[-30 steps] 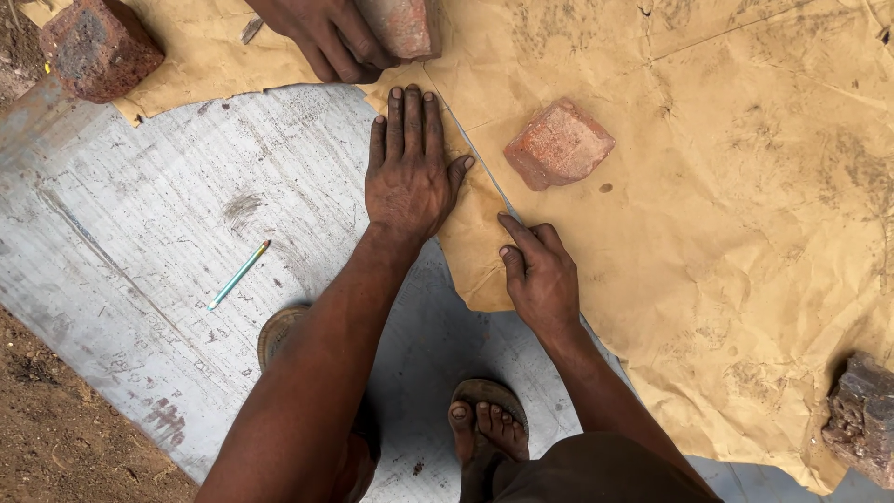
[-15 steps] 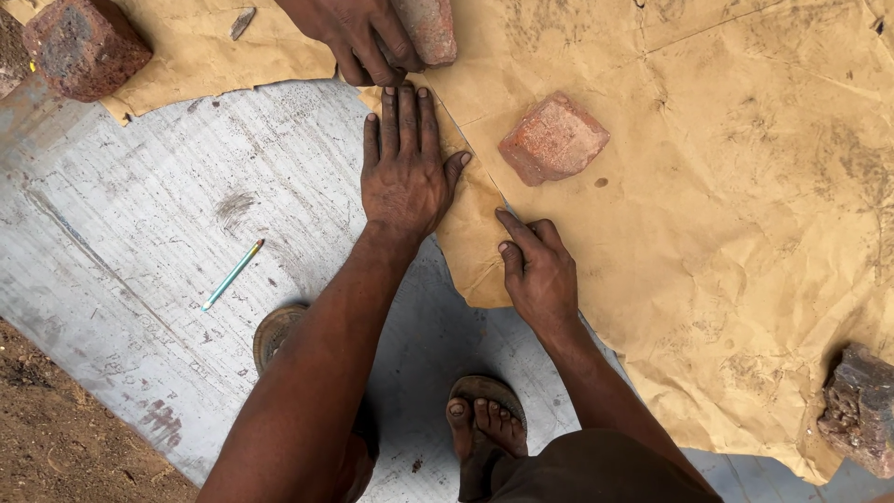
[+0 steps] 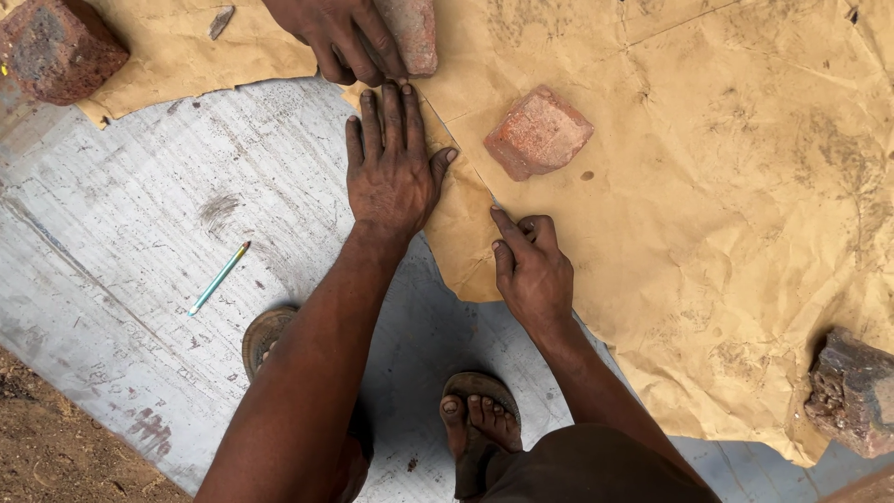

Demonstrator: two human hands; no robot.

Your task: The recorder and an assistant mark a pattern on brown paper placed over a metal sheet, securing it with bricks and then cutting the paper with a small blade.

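My left hand (image 3: 391, 172) lies flat, fingers spread, on a flap of brown paper (image 3: 708, 233) where it overlaps the grey metal sheet (image 3: 140, 214). My right hand (image 3: 531, 270) rests on the paper with fingers curled. Its index fingertip touches the lower end of a thin straight line that runs up toward my left fingertips. Whether it pinches a small tool is hidden. Another person's hand (image 3: 349, 37) presses the paper's edge just above my left hand, beside a reddish brick (image 3: 410, 33).
A broken brick piece (image 3: 537, 132) weighs the paper near the line. Bricks sit at the top left (image 3: 58, 48) and lower right (image 3: 852, 391). A teal pencil (image 3: 219, 278) lies on the sheet. My sandalled feet (image 3: 475, 428) stand below; bare soil (image 3: 56, 447) at bottom left.
Almost nothing: both my hands and the other person's hand stay where they were on the paper. The view has drifted slightly.
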